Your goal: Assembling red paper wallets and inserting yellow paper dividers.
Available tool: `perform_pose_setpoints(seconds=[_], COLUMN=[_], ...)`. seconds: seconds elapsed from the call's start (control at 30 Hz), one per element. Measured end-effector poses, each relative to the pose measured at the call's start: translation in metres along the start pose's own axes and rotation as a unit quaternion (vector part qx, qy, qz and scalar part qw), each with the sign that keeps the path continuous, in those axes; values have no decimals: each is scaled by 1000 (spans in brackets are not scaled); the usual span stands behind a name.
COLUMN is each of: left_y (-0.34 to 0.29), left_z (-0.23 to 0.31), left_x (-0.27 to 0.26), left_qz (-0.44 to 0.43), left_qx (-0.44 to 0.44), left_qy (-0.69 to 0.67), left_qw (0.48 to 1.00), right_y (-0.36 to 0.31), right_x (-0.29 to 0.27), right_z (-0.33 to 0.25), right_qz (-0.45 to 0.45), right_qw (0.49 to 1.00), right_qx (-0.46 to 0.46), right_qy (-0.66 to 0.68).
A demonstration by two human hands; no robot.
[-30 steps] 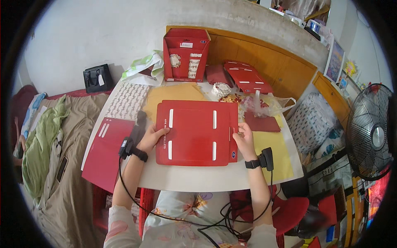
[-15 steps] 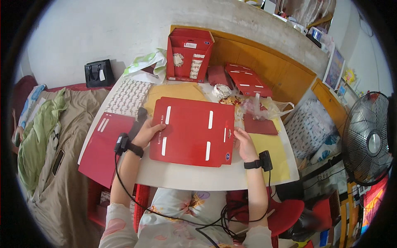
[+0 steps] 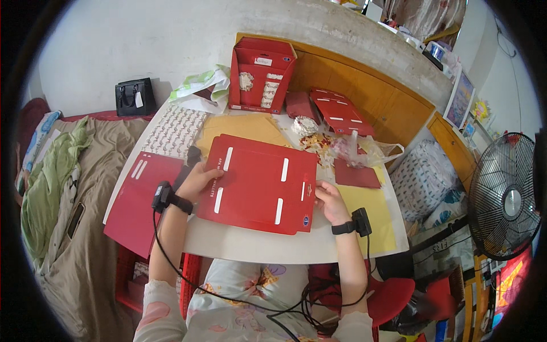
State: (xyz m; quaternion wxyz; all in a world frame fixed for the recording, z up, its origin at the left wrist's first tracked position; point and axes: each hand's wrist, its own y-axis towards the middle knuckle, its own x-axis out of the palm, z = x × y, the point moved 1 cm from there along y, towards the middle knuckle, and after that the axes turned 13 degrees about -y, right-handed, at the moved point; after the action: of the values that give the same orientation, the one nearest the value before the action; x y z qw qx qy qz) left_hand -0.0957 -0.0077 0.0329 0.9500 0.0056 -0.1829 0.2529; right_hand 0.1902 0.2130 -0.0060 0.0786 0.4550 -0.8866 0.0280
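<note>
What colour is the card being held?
The card is red with white strips, best in head view.

White table point(image 3: 245, 245) passable along front; red cardboard point(image 3: 250, 185) (held) — blocks centre.

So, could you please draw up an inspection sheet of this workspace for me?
Surface: white table, largely covered with sheets and card.
Items in hand: red card panel with white slots, over the table's near part.
Clutter: white roll, scattered red and yellow bits and clear plastic bag toward the back right.
Hands: left hand grips the panel's left edge, thumb on top; right hand is at its right edge, grip unclear.
Cables: black cables tangled above the lap.
Surroundings: bed on the left, black fan on the right.
</note>
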Motion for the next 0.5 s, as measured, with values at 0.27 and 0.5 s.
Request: perform_pose_setpoints(seconds=[0.27,0.5], left_y=[2,7], left_z=[10,10], left_x=[-27,-45], left_qz=[30,85], left_qx=[33,79], left_qy=[37,-2], left_qw=[998,993], right_y=[-6,-29], right_x=[1,0], right_z=[-15,-42], right_qz=[175,-164], right_qw=[844,894], right_qx=[-172,50], right_qy=[-476,-414])
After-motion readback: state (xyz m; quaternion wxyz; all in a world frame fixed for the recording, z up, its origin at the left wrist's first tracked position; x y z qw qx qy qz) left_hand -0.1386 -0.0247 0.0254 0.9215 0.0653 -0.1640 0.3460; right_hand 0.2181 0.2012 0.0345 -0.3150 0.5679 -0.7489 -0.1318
